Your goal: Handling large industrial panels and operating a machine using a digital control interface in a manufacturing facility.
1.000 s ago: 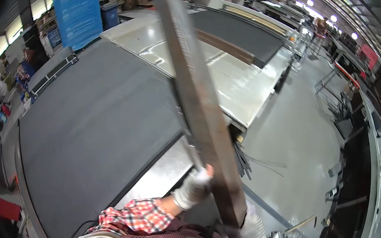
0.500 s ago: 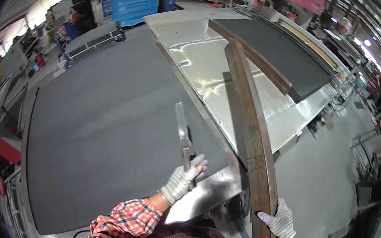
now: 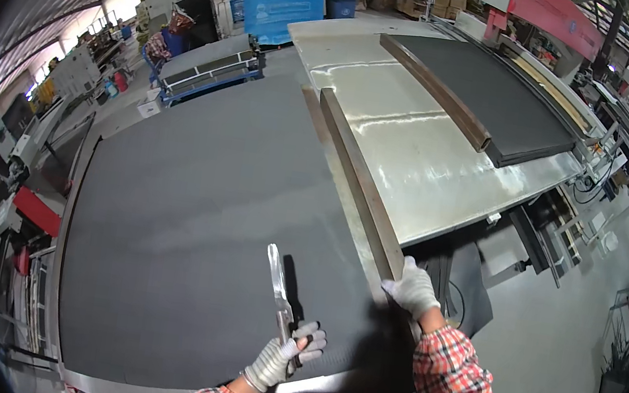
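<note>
- Left hand (image 3: 277,358) grips a knife (image 3: 279,288), blade pointing away over the dark sheet (image 3: 187,243).
- Right hand (image 3: 414,288) clasps the near end of the bar (image 3: 357,178), which lies along the sheet's right edge beside the steel table (image 3: 418,147).

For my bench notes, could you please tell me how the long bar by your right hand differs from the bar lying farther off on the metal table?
The near bar lies along the edge of the big grey sheet, its end under the right hand; the far bar lies untouched beside a smaller dark sheet. The near bar looks longer. Both are straight, brown and rusty-looking.
</note>
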A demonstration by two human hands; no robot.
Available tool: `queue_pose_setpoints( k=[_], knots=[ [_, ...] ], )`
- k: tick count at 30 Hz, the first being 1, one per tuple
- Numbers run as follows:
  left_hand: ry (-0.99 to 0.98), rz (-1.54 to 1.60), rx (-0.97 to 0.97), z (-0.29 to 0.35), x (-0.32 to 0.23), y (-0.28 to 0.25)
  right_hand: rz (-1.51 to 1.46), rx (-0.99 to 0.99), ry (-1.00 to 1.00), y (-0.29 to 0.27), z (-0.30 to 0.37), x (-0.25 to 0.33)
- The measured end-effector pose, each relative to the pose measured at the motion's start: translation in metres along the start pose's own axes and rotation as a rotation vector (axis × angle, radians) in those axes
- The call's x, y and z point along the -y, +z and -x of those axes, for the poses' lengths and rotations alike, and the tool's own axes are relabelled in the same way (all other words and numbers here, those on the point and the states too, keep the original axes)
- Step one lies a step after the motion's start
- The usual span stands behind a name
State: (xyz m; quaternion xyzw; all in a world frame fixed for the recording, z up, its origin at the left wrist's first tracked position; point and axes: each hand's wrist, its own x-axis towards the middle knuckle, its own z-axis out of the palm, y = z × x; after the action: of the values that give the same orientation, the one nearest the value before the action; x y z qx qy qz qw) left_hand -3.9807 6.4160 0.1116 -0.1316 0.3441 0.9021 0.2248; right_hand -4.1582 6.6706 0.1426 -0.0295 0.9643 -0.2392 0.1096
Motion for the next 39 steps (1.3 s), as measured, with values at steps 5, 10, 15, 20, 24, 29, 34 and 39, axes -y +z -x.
queue_pose_setpoints(
  k=[5,10,15,20,24,29,34,39],
  knots=[
    [-0.021,-0.068,0.011,0.062,0.066,0.028,-0.222,-0.004,-0.109,0.023,-0.025,-0.007],
    [-0.077,-0.037,0.005,0.132,0.134,0.048,-0.339,0.052,-0.243,0.051,0.013,-0.028],
    [-0.086,-0.008,0.03,0.183,0.205,0.044,-0.371,0.107,-0.224,0.07,0.1,-0.073],
    [-0.14,-0.021,-0.017,0.195,0.237,0.057,-0.367,0.068,-0.259,0.056,0.138,-0.087],
    [-0.145,-0.055,-0.015,0.191,0.233,0.079,-0.436,0.154,-0.258,0.04,0.144,-0.113],
    [-0.107,-0.02,-0.093,0.185,0.228,0.082,-0.49,0.296,-0.383,0.025,0.246,-0.157],
    [-0.259,-0.282,0.026,0.184,0.231,0.117,-0.587,0.025,-0.163,-0.013,0.404,-0.144],
    [-0.031,-1.02,0.603,0.179,0.299,0.145,-0.808,0.197,0.028,0.022,0.497,-0.114]
  ],
)
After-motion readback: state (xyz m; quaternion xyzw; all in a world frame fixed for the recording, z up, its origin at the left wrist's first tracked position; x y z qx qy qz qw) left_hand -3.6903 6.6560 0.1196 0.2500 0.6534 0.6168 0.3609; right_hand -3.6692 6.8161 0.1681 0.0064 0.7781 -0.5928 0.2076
